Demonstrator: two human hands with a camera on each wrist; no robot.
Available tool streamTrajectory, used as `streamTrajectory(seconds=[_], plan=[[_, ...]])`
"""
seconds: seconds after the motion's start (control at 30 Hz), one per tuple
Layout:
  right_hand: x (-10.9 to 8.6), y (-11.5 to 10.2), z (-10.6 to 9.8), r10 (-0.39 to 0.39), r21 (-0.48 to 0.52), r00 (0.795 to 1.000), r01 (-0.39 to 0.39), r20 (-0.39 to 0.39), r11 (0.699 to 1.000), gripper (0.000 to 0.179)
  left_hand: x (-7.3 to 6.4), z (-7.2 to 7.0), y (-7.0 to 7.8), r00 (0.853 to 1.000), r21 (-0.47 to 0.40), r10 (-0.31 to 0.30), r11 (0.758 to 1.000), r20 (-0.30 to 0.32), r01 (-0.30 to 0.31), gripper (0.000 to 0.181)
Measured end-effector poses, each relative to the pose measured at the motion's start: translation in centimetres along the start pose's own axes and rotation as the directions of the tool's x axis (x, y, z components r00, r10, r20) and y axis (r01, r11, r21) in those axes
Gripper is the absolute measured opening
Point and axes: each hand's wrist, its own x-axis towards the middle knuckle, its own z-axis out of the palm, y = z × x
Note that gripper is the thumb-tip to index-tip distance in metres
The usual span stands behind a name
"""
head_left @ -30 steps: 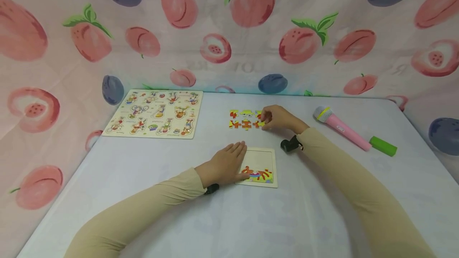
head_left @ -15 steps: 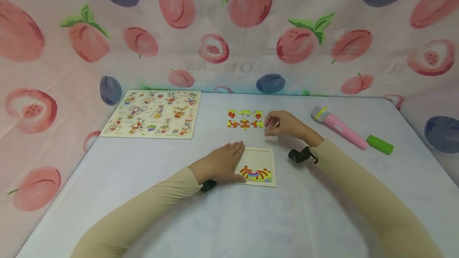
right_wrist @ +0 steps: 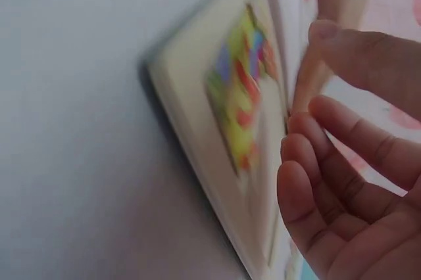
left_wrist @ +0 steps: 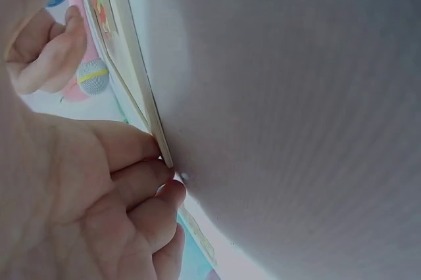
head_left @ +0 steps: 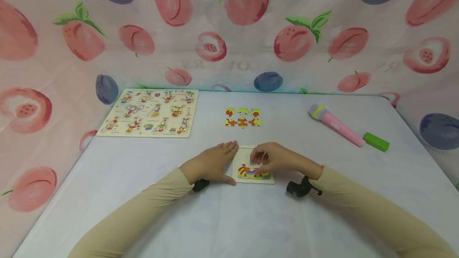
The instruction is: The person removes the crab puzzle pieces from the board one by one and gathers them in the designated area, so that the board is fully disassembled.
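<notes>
A small wooden jigsaw tray [head_left: 235, 174] lies on the table in front, its near part filled with a colourful orange and rainbow picture [head_left: 247, 171]. My left hand [head_left: 213, 163] rests along the tray's left edge, fingers extended and touching the frame. Over the tray's right side hovers my right hand [head_left: 281, 157], fingers loosely bent. The right wrist view shows thumb [right_wrist: 362, 56] and fingers apart with nothing between them. Beyond the tray, several loose jigsaw pieces [head_left: 242, 122] lie grouped in two rows. The right hand covers part of the tray in the head view.
A larger wooden picture puzzle board [head_left: 152, 124] lies at the back left. On the right are a pink toy microphone [head_left: 340, 128] and a green block [head_left: 375, 141]. A fruit-print cloth [head_left: 143, 67] hangs behind the white table [head_left: 229, 222].
My right hand has left the loose pieces and come nearer, over the tray. My left thumb has drawn back from the tray's inside to its left edge. The loose pieces stay put.
</notes>
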Motion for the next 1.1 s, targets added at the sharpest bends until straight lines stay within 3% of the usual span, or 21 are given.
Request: streamTrajectory(seconds=[0.27, 0.73, 1.1], plan=[[1.2, -0.4, 1.6, -0.033, -0.041, 0.999, 0.034, 0.030, 0.999, 0.030, -0.1, 0.0, 0.1, 1.000, 0.006, 0.008, 1.000, -0.014, -0.008, 0.106], [1.7, -1.1, 1.8, -0.017, -0.057, 0.999, 0.019, 0.029, 0.998, 0.030, -0.1, -0.2, 0.2, 1.000, 0.000, 0.010, 1.000, -0.012, -0.010, 0.105], [1.8, -0.9, 2.1, -0.100, -0.079, 0.995, 0.101, 0.025, 0.992, 0.025, -0.2, -0.3, 0.2, 1.000, -0.003, 0.006, 1.000, -0.016, -0.006, 0.105]])
